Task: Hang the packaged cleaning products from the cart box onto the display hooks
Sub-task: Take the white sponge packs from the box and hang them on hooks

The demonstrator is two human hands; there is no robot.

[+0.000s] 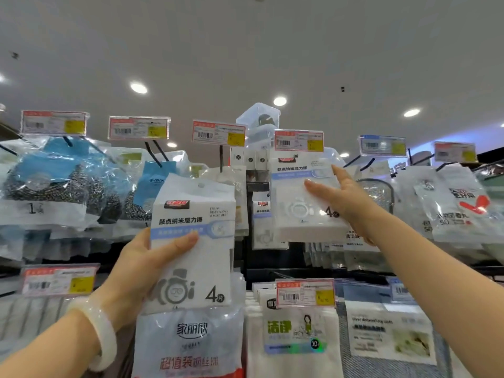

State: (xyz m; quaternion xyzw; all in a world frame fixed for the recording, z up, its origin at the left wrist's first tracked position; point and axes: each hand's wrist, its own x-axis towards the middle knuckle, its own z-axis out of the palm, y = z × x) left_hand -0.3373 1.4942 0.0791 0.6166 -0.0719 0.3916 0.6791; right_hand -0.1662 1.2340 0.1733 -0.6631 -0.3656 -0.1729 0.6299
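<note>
Upright, white "4"-marked sponge pack [192,241] sits in left grip [141,268]; right grip [343,195] flat, fingers straight.

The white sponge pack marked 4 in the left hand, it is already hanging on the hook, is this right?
Not right. The head view shows the left hand holding the sponge pack below the hooks, its hang hole free; it is not hanging yet.

On the white sponge packet [191,241] gripped at near left, "鼓点纳米魔力擦", "DRUM HEAVY NANO MAGIC RUB" in small blurred print and "4片" are read. The same title and "4" are read on the matching white packet [305,197] at far right. "家丽欣" and "超值装" are printed on the clear bag [191,345] below. "10" is read on the white-and-green cloth pack [294,334]. Price-tag [218,133] text is illegible.
</note>
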